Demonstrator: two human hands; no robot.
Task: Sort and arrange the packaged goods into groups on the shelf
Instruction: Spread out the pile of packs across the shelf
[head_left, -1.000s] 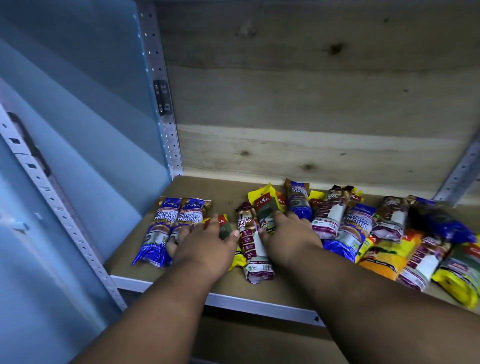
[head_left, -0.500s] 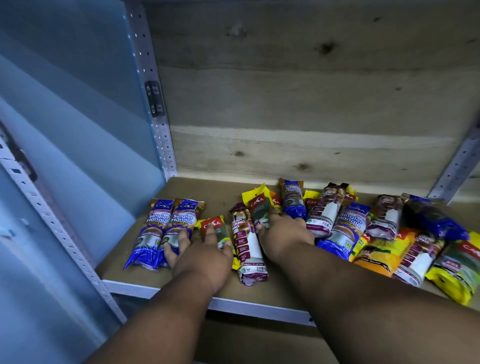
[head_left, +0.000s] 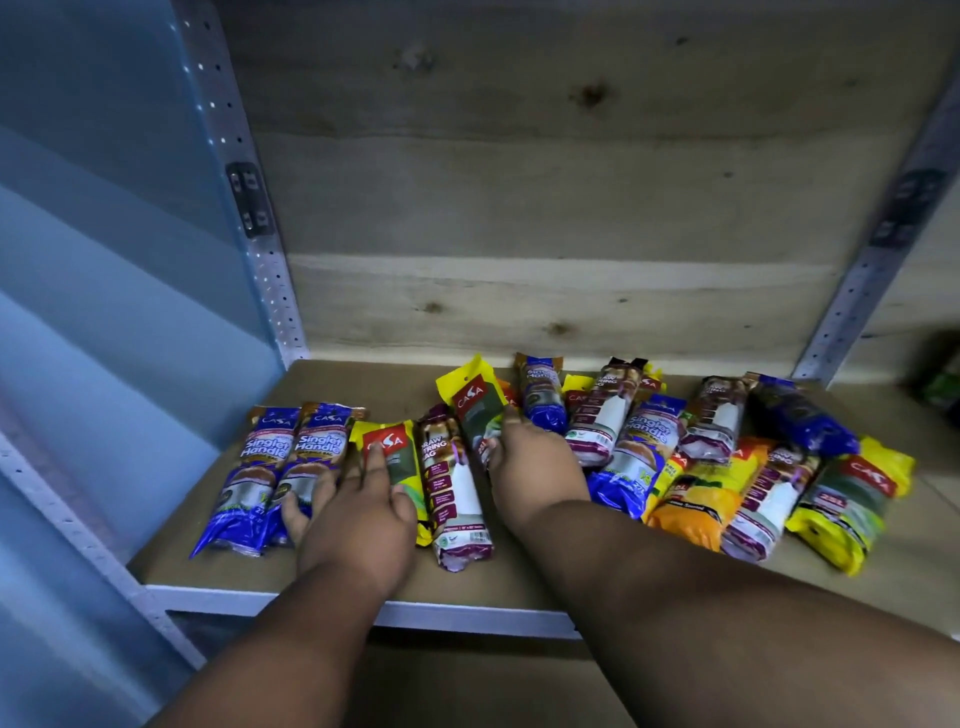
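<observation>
On the shelf: packaged rolls of bags are lying flat on the brown board, a tidy start at the left and a mixed heap to the right.
Sorted group: two blue Singlet Handle packs are lying side by side at the far left, touching each other, labels up.
Left hand: it is resting palm down with fingers spread wide, pressing on a yellow pack just right of the blue pair, with its outer fingers reaching onto the nearer blue pack; it is gripping nothing.
Right hand: it is lying over the near end of a second yellow pack, fingers curled onto it; whether it is truly pinching the pack or only pushing it, I cannot tell.
Between the hands: one maroon Draw String pack is lying lengthwise, separating the two yellow ones.
Unsorted heap: blue, maroon, yellow and orange packs are overlapping at the right, some tilted across others.
Step in hand: judging by the layout, the person is gathering the yellow kind beside the blue group.
Next move: it is calling for sliding the second yellow pack leftward past or over the maroon one, while keeping the blue pair undisturbed.
</observation>
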